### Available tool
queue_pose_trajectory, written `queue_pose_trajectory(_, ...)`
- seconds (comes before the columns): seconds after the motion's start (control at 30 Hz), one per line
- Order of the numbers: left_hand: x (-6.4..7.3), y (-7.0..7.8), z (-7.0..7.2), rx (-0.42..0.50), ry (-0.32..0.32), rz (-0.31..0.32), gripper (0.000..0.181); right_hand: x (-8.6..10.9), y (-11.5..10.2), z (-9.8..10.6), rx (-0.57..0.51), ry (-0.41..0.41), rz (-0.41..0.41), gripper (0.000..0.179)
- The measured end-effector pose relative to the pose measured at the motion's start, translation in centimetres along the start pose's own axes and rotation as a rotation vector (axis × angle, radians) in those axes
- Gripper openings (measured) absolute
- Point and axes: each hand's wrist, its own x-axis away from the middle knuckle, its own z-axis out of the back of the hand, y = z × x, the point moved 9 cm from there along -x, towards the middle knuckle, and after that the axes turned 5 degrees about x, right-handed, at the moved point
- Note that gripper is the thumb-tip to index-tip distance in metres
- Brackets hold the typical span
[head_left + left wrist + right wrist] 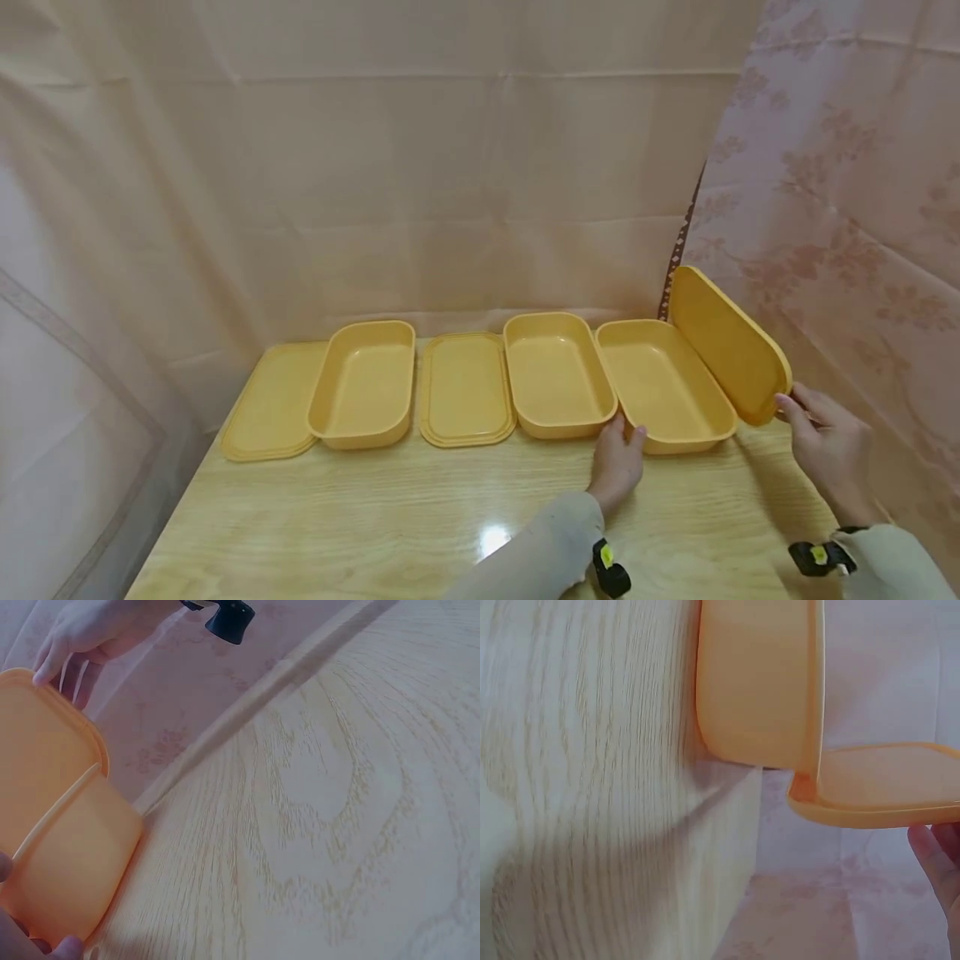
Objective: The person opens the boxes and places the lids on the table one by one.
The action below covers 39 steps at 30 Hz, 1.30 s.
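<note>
At the right end of the row stands a yellow rectangular food container, its inside facing up. My left hand grips its front left corner, in the narrow gap beside the neighbouring container. My right hand pinches the near end of a yellow lid, thumb on one face. The lid is held steeply tilted along the container's right side. In the right wrist view the lid meets the container's rim. Some left fingertips show low on the container in the left wrist view.
Farther left are another uncovered container and two flat lids, one in mid-row and one at the far left. All sit on a wood-grain table. Cloth curtains hang behind and at both sides.
</note>
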Motion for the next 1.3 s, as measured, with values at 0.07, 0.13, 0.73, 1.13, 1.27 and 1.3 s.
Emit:
queue_pose_trajectory(0.07, 0.0, 0.0, -0.1, 0.006, -0.005, 0.008, 0.053, 0.0, 1.1, 0.1, -0.029, -0.003, -0.087, 0.028)
queue_pose_trajectory(0.13, 0.0, -0.1, -0.1, 0.01, -0.008, 0.018, 0.054, 0.1, 2.2, 0.1, -0.09, -0.003, -0.173, 0.03)
queue_pose_trajectory(0.73, -0.1, -0.2, -0.2, -0.008, -0.034, 0.036, 0.056, 1.6, 7.9, -0.3, -0.585, -0.02, -0.612, 0.045)
queue_pose_trajectory(1.13, -0.2, 0.0, -0.1, -0.007, -0.02, 0.015, 0.053, 2.8, 10.2, -0.7, -0.782, 0.059, -0.742, 0.034)
queue_pose_trajectory(1.27, -0.2, -0.1, -0.1, -0.01, -0.021, 0.021, 0.054, 3.2, 11.0, -0.9, -0.769, 0.076, -0.77, 0.028)
queue_pose_trajectory(1.3, -0.2, -0.1, -0.1, -0.01, -0.022, 0.02, 0.054, 3.2, 11.2, -1.0, -0.771, 0.08, -0.767, 0.028)
